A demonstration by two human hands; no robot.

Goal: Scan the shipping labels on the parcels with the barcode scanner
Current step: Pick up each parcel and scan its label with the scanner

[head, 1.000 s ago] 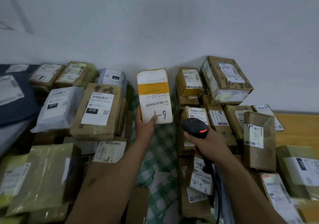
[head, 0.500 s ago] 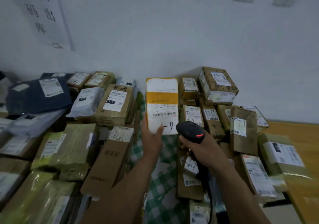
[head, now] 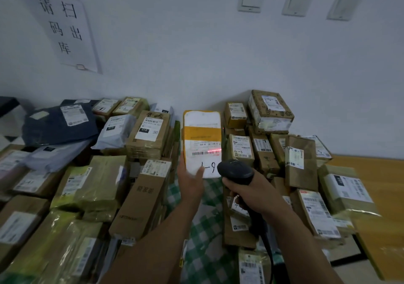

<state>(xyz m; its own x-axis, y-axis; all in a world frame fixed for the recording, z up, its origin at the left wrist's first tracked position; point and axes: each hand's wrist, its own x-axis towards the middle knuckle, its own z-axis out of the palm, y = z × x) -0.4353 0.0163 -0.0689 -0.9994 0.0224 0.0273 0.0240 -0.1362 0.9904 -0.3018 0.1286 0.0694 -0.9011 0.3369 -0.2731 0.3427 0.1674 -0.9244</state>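
scanner [head: 236,171] right of held parcel [head: 202,143]

Yellow-and-white parcel [head: 202,135]; black scanner [head: 236,172]; green-checked cloth [head: 205,246].

A wooden tabletop [head: 380,181] showed bare at the right of the frame, its edge running toward the lower right; a green-and-white checked cloth [head: 205,246] covered its middle, from the centre down to the bottom edge; parcels [head: 91,187] lay heaped over the whole left half, brown boxes and yellowish wrapped packs, with a dark blue bag [head: 54,128] at the upper left; right of the cloth stood a second heap of cartons [head: 299,159]; a flat labelled pack [head: 347,194] rested on the bare wood at the far right; a small labelled parcel [head: 251,266] lay at the bottom centre.
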